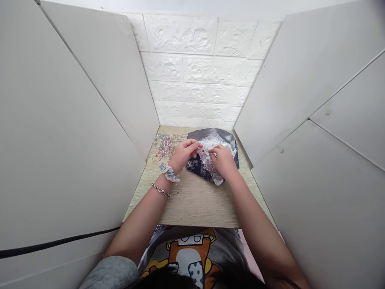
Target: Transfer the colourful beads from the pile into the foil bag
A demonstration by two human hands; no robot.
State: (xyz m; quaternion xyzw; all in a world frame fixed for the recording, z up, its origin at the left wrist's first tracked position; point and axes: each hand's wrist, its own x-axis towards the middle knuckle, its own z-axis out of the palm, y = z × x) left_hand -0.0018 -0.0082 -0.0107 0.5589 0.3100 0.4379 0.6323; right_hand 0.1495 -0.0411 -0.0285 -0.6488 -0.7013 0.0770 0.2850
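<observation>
My left hand (188, 151) is closed in a pinch over the left side of an open bag (210, 138) with a silver lining and a dark blue patterned outside. Close by, my right hand (223, 160) pinches with thumb and forefinger over the bag's right part. Between the fingertips shows a bit of clear and coloured beads (203, 152), which seems to be a string of beads at my left fingers. What my right fingertips pinch is too small to make out. More loose clear, red and purple beads (213, 170) lie in the bag's front fold.
Many bead strings (165, 145) lie spread at the back left of the light wooden tabletop (198, 208). A tiny metallic piece (179, 193) rests near my left wrist. White panels (99, 60) stand close on both sides, with a white brick-pattern wall (195, 68) behind.
</observation>
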